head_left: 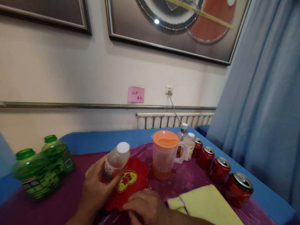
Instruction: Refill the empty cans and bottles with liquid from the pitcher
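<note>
My left hand (97,184) is wrapped round a clear plastic bottle (116,159) with a white cap and a printed label. The bottle leans a little to the right over the left part of a red scalloped tray (138,173) with a yellow printed design. At the tray's near edge is my right hand (146,204), its fingers curled together. Whether they grip the rim or something small is hidden. Just beyond stands a clear pitcher (163,159) with an orange lid and some amber liquid at the bottom.
Two green bottles (35,178) stand at left. Several red cans (237,190) line the right side, with white-capped bottles (188,145) behind the pitcher. A folded yellow cloth (206,203) lies at front right on purple plastic sheeting (77,187). Blue curtain (262,109) hangs at right.
</note>
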